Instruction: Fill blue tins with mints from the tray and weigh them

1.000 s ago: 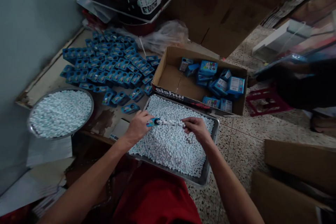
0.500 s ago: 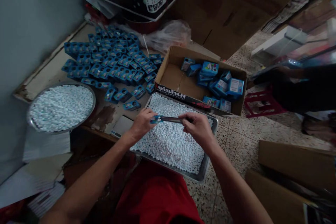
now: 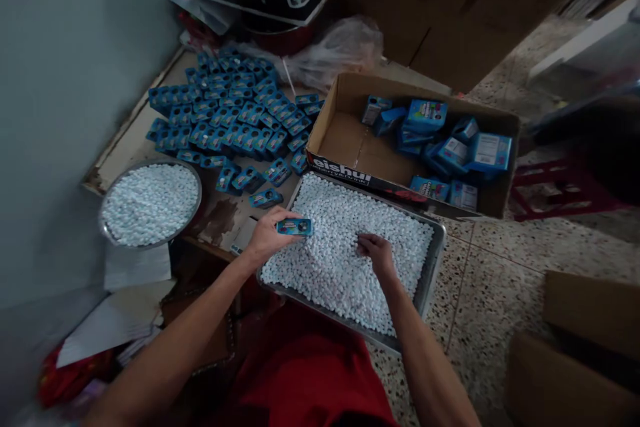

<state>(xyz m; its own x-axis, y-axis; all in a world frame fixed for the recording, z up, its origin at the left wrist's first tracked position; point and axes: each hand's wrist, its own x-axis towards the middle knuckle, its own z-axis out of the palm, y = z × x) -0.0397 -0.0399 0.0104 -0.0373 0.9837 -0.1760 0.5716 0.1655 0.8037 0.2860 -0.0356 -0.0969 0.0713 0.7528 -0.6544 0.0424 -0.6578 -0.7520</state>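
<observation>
My left hand [image 3: 266, 235] grips a small blue box [image 3: 294, 227] with a dark round hole in its top, above the left part of a metal tray [image 3: 436, 267]. White and pale blue pellets [image 3: 325, 280] fill the tray in a heap. Over its middle, my right hand [image 3: 379, 256] has its fingers pinched together at the surface of the pellets. Whatever is between those fingers is hidden; the dark, narrow tool held earlier does not show clearly.
Many similar blue boxes [image 3: 235, 113] stand in rows on the table to the left. Behind the tray, a cardboard box [image 3: 345, 140] holds larger blue packs [image 3: 425, 117]. A round metal bowl [image 3: 200, 203] of pellets sits far left. A scale [image 3: 244, 235] lies partly behind my left hand.
The dark tool's end has left the blue box, and my right hand has lowered into the pellets. My left hand still holds the box, its holed top now turned into view.
</observation>
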